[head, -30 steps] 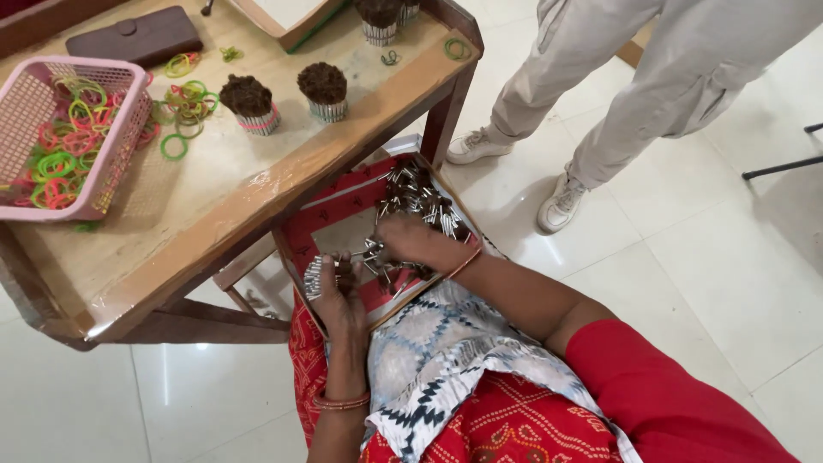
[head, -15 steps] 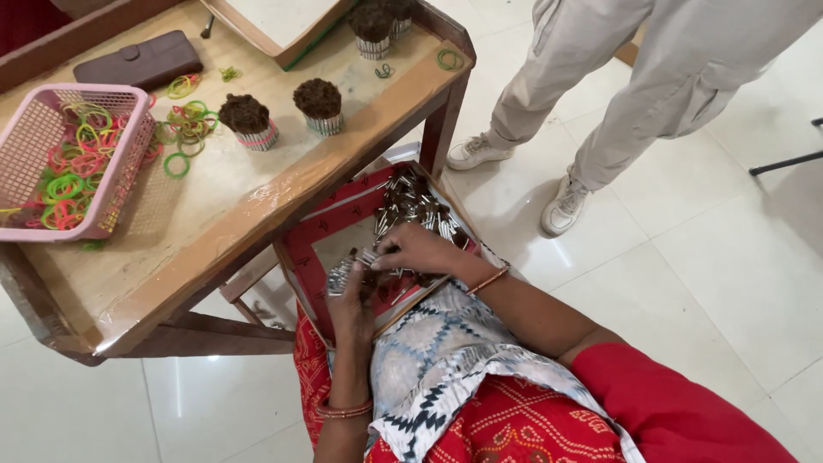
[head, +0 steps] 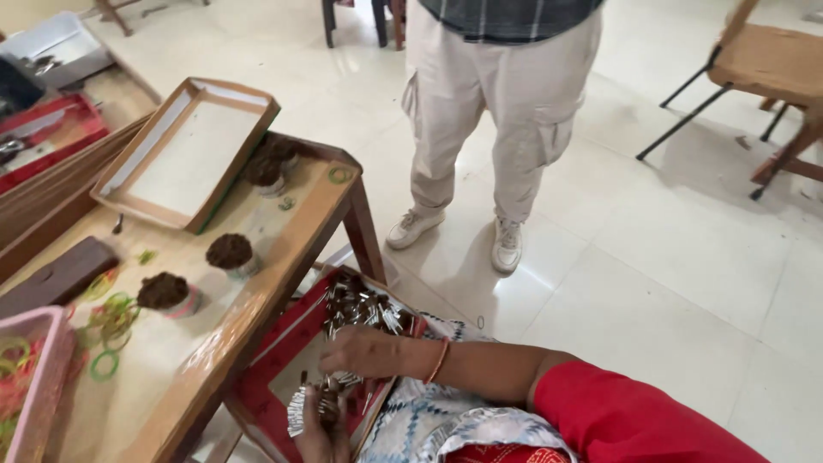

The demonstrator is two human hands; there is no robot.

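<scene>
The red tray (head: 283,360) sits on the person's lap, just beside the wooden table (head: 214,343), and holds a heap of small silver-wrapped sticks (head: 364,310) at its far end. The right hand (head: 370,350) lies over the tray near that heap, fingers curled; whether they pinch anything cannot be told. At the tray's near edge the left hand (head: 321,429) grips a bundle of sticks (head: 321,399), fingers closed round it

Left hand (head: 321,429) cut off at bottom edge, standing person (head: 497,103) cropped above waist
</scene>
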